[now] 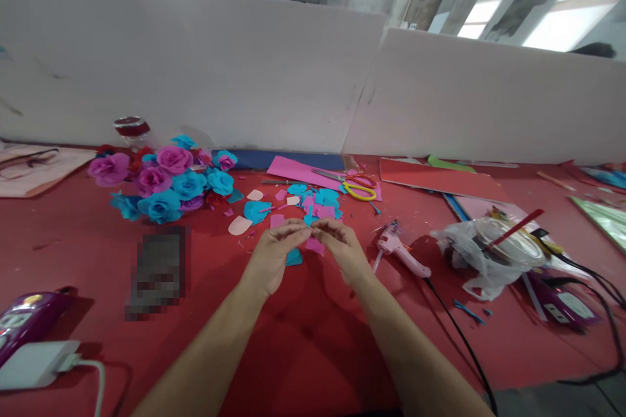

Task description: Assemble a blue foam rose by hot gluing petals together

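Both hands meet over the red table, fingertips pinched together almost touching. My left hand (274, 253) has thumb and forefinger closed; my right hand (341, 247) mirrors it. Whatever sits between the fingertips is too small or hidden to make out. Just beyond lie cut paper petals: blue pieces (327, 197), pink pieces (323, 212) and a pale petal (240, 226). A pink piece (314, 246) shows between the hands, and a blue petal (294, 257) shows beside my left hand. Scissors (360, 190) with yellow and red handles lie behind the petals.
Pink and blue paper roses (161, 176) stand at left by a jar (133, 129). A pink glue gun (402, 254) with a black cord rests right of my hands. Further right is a plastic bag (482, 260) with a round container. A white partition (195, 71) closes the back.
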A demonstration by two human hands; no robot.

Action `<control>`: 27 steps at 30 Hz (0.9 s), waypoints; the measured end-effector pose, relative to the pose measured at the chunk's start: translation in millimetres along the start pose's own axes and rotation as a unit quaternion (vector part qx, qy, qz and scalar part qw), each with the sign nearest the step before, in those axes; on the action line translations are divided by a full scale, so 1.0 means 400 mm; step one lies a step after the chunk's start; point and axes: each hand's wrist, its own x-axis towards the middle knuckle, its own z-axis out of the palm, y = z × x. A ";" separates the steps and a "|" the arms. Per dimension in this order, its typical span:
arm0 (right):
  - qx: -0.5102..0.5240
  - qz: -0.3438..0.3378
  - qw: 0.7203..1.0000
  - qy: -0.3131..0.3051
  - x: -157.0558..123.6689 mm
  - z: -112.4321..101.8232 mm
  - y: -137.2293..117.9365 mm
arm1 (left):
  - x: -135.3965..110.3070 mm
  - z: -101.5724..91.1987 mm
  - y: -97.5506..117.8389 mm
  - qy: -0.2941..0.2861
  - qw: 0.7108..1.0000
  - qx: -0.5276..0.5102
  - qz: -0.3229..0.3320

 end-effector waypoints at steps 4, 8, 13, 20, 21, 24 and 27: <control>0.054 -0.019 0.998 0.027 -0.004 -0.003 -0.016 | -0.003 0.004 -0.006 -0.020 0.999 0.035 -0.031; 0.080 -0.002 0.996 0.027 -0.010 0.002 -0.020 | -0.005 0.010 -0.007 -0.021 0.998 0.050 -0.041; 0.057 -0.014 0.998 0.022 -0.013 0.006 -0.024 | -0.006 0.014 -0.010 -0.021 0.997 0.059 -0.039; 0.028 -0.026 0.998 0.042 -0.011 0.008 -0.020 | -0.009 0.017 -0.012 0.001 0.994 0.108 -0.029; 0.020 -0.028 0.998 0.044 -0.011 0.008 -0.019 | -0.010 0.018 -0.011 0.002 0.993 0.111 -0.028; -0.006 -0.038 0.998 0.048 -0.010 0.008 -0.015 | -0.013 0.023 -0.011 0.005 0.992 0.119 -0.028; -0.005 -0.040 0.997 0.065 -0.013 0.009 -0.014 | -0.014 0.025 -0.013 0.017 0.992 0.122 -0.021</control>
